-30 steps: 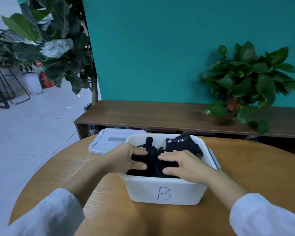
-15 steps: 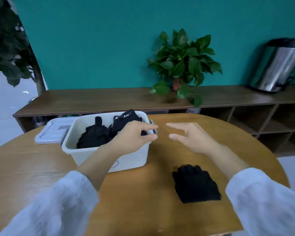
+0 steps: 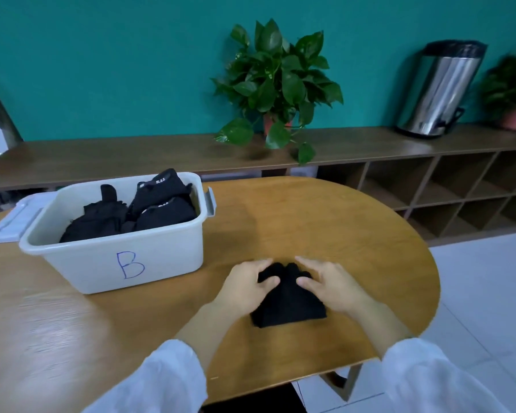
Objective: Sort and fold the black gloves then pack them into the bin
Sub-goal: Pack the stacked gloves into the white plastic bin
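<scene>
A flat stack of black gloves (image 3: 289, 307) lies on the round wooden table (image 3: 325, 234), to the right of the bin. My left hand (image 3: 245, 289) grips the stack's left side, thumb on top. My right hand (image 3: 332, 286) grips its right side the same way. The gloves' fingertips stick out between my two hands, pointing away from me. The white plastic bin (image 3: 116, 260), marked with a blue "B", stands at the table's left. It holds several black gloves (image 3: 137, 213), some with small white lettering.
The bin's pale lid (image 3: 9, 223) lies flat behind its left corner. A long wooden shelf unit (image 3: 131, 156) runs along the teal wall, carrying a potted plant (image 3: 276, 84) and a steel pedal bin (image 3: 438, 90). The table's edge curves close on the right.
Both hands left the bin, crossed to the right and came down onto the gloves on the table. The view swung right with them.
</scene>
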Tool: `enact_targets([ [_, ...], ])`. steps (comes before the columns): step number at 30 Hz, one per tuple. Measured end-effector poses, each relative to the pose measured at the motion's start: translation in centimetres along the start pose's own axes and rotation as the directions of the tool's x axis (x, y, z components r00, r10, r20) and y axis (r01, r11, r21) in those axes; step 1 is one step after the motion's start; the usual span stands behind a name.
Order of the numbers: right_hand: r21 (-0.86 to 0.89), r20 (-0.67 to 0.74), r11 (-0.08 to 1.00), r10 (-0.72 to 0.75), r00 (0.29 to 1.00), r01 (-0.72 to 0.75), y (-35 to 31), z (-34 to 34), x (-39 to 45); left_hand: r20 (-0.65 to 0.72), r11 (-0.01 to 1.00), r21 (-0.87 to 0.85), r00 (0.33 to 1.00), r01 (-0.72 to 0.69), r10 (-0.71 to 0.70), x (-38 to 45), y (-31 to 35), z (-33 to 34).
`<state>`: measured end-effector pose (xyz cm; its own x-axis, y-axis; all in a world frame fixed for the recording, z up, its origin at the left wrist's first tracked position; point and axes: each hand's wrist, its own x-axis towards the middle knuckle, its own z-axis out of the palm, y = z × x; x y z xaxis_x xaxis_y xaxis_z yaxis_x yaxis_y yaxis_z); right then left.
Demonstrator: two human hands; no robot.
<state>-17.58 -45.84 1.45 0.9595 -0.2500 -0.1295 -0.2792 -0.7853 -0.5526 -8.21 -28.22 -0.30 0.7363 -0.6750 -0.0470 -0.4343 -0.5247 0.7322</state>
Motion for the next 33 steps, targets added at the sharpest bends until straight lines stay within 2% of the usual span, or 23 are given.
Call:
enact_targets([
  [6, 0.143, 0.009, 0.990, 0.012, 1.000, -0.013, 0.2, 3.6, 0.2, 0.007, 0.997, -0.041, 0.998, 0.060, -0.059, -1.3, -1.5, 1.3],
  [14, 0.163, -0.008, 0.985, -0.059, 0.998, 0.060, -2.9, 7.1, -0.4, -0.070, 0.988, -0.097, 0.989, 0.122, -0.129, -4.3, -3.8, -0.8],
  [17, 0.110, -0.068, 0.994, 0.000, 0.998, 0.007, -3.7, 6.8, -0.6, -0.147, 0.973, -0.116, 0.965, 0.200, -0.216, -5.1, -4.3, -1.4],
  [20, -0.027, -0.102, 0.987, 0.154, 0.983, -0.157, -4.6, 5.7, -0.6, -0.187, 0.935, -0.044, 0.917, 0.351, -0.353, -5.1, -4.2, -1.8],
  [22, -0.060, -0.076, 0.969, 0.236, 0.969, -0.240, -4.8, 5.3, -0.4, -0.178, 0.914, 0.007, 0.900, 0.406, -0.399, -4.8, -3.9, -1.7],
  [30, -0.026, 0.012, 0.976, 0.219, 0.976, -0.218, -4.9, 5.4, 0.7, -0.128, 0.893, -0.040, 0.884, 0.449, -0.450, -4.1, -2.8, -1.4],
  [33, 0.045, 0.043, 0.971, 0.232, 0.972, -0.234, -4.8, 5.5, 1.1, -0.107, 0.889, -0.104, 0.883, 0.446, -0.456, -4.0, -2.9, -1.4],
])
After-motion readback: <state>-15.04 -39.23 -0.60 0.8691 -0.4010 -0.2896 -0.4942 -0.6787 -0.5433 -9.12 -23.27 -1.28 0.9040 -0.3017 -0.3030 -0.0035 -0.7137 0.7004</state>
